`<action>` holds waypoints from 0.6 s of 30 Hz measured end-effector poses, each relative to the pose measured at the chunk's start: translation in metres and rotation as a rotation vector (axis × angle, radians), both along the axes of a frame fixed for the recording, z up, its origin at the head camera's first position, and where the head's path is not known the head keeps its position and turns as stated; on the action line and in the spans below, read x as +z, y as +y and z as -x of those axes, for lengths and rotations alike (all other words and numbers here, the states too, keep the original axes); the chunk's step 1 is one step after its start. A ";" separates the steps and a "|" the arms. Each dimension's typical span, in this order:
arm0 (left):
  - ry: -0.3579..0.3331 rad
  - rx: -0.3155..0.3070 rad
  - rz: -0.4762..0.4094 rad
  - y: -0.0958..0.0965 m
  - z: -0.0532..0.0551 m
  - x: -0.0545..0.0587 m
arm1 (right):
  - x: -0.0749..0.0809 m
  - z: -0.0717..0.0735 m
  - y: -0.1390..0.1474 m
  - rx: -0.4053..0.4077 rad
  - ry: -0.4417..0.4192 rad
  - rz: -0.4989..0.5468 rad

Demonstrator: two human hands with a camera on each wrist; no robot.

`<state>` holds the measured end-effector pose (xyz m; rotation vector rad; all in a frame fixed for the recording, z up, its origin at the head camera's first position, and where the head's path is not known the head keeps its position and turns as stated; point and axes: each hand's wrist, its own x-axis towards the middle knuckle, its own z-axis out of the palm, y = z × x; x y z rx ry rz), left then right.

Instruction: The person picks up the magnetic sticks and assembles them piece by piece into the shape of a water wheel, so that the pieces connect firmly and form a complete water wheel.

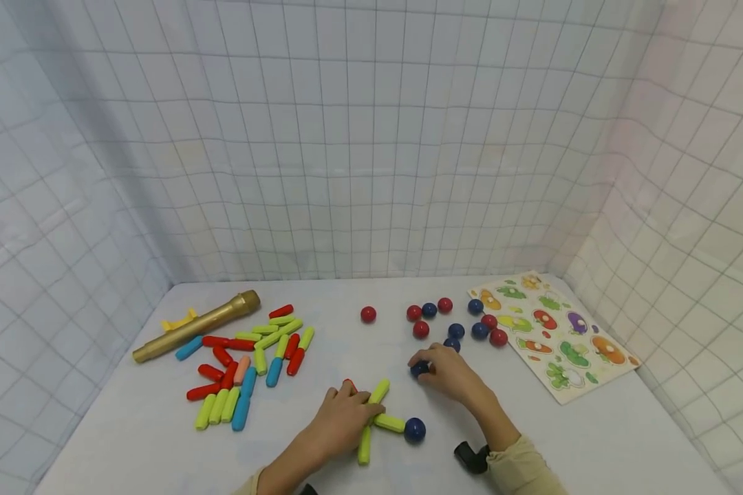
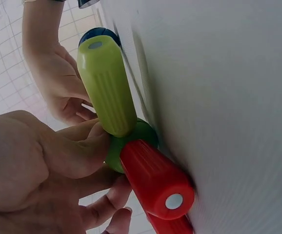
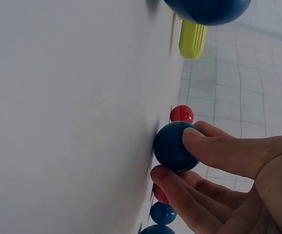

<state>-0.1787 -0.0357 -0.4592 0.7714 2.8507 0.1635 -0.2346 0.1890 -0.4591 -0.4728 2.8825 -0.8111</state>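
Observation:
My left hand (image 1: pixel 345 421) holds a structure of short rods at the table's near middle. In the left wrist view, thumb and fingers grip its green ball (image 2: pixel 143 134), which joins a yellow-green rod (image 2: pixel 107 85) and a red rod (image 2: pixel 155 178). Another yellow-green rod (image 1: pixel 389 423) reaches right to a dark blue ball (image 1: pixel 415 430). To the right and farther back, my right hand (image 1: pixel 450 372) pinches a second dark blue ball (image 3: pixel 172 148) between thumb and fingers, close to the tabletop. Part of the structure is hidden under the left hand.
Loose red, yellow-green, blue and orange rods (image 1: pixel 244 392) lie at left, near a gold microphone-shaped stick (image 1: pixel 198 327) and a yellow piece (image 1: pixel 179 321). Several red and blue balls (image 1: pixel 421 330) are scattered behind the right hand. A vegetable sticker sheet (image 1: pixel 557 337) lies right; a black object (image 1: pixel 470 457) sits near the right sleeve.

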 end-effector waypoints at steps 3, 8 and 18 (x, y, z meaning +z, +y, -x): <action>-0.018 0.004 0.031 0.001 0.001 -0.001 | 0.000 -0.002 -0.002 0.053 -0.005 0.021; -0.024 -0.006 0.032 0.001 -0.002 -0.004 | -0.004 -0.006 -0.007 0.111 -0.017 0.041; 0.006 -0.027 -0.013 -0.002 0.002 -0.002 | 0.000 -0.006 -0.011 0.176 -0.002 0.029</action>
